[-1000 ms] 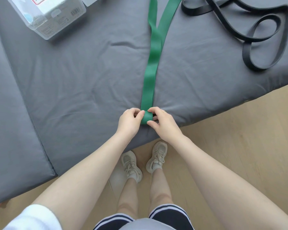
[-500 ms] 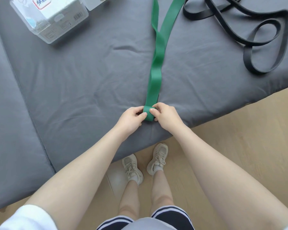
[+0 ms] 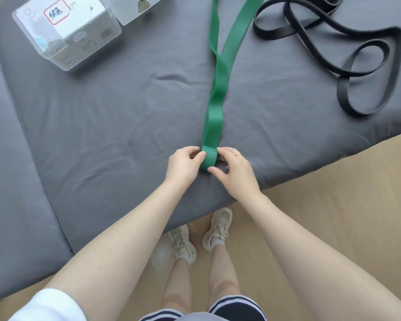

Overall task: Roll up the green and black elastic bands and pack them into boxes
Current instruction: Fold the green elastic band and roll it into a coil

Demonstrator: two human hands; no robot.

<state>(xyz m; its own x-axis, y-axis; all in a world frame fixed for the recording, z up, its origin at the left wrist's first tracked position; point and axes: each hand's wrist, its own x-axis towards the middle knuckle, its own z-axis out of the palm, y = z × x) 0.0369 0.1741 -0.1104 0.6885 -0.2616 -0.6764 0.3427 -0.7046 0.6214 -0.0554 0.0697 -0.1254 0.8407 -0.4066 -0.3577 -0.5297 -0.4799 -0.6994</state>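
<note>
Currently the green band (image 3: 214, 107) is being rolled at its near end, close to the front edge of a grey padded surface (image 3: 102, 126). A small roll (image 3: 209, 158), only a few turns thick by the look of it, is clamped from both sides: the left hand (image 3: 184, 165) is pinched on its left flank with thumb and fingers, and the right hand (image 3: 235, 170) is closed on its right flank, thumb tucked under the front. Both grips are shut on the roll, not apart. Most of the green band is not yet wound; it is laid out flat away from the hands, doubled, and is split into two strands that leave the frame at the top. The black band (image 3: 347, 66) is untouched, left in loose loops at the far right, well apart from the hands. A clear plastic box (image 3: 67, 35) with a handwritten label is set at the far left, and part of a second container (image 3: 134, 8) is seen just beside it; nothing rolled is seen inside either, though their contents are hard to make out. Progress is judged early: one roll started, none finished, nothing packed. Left to do: green rolled out fully and boxed, then black rolled and boxed.
</note>
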